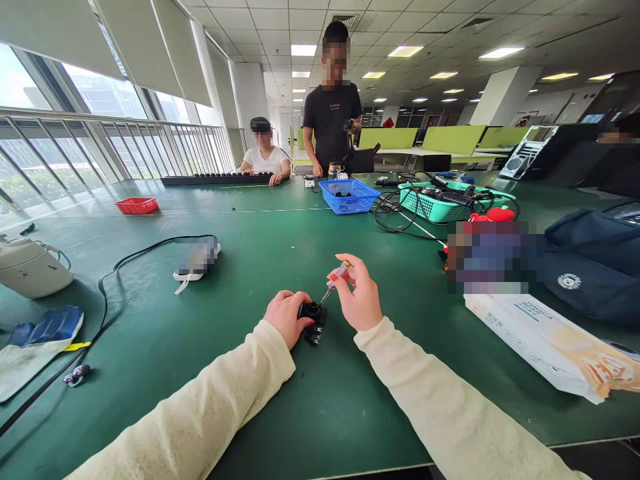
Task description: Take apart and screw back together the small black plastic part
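Note:
My left hand (287, 317) is closed around a small black device (312, 311) and keeps it on the green table. The device's exact kind is hard to make out. Just below it lies a small black piece with shiny metal-looking parts (315, 335). In my right hand (361, 299), a screwdriver (336, 283) with a clear handle and a golden end is pinched between the fingers. It slants down to the left, its tip at the right side of the black device. Whether the tip sits in a screw is too small to see.
Beyond my hands are a blue basket (350, 196), a teal basket (440, 208) of cables and a red tray (137, 205). A phone-like item (198, 260) lies left, a wipes pack (545, 340) and dark bag (595, 260) right. Two people are at the table's far side.

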Available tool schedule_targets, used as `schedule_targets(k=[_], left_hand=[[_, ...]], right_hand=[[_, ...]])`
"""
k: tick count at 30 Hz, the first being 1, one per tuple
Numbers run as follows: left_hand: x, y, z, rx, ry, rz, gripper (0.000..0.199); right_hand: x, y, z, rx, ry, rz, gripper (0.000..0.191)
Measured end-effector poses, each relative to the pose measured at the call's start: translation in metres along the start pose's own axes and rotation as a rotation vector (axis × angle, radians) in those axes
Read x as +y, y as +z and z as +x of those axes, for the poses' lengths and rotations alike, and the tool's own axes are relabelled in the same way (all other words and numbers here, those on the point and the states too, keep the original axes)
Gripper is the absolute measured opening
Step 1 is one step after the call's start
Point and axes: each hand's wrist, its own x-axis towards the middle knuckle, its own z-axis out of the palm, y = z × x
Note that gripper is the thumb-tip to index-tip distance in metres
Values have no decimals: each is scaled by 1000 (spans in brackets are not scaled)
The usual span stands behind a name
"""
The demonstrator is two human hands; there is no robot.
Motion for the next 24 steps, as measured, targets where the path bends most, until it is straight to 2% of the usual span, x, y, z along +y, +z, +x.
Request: schedule_targets(k=[6,14,24], left_hand=[[0,-1,0,3,12,1,28],[-4,1,1,23,48,-13,27],[-5,5,-2,63,49,-15,31]], right_hand=[[-12,2,-11,-14,-181,0,25],[-1,8,-10,-123,-288,-95,27],[1,7,-6,-137,-286,-217,33]])
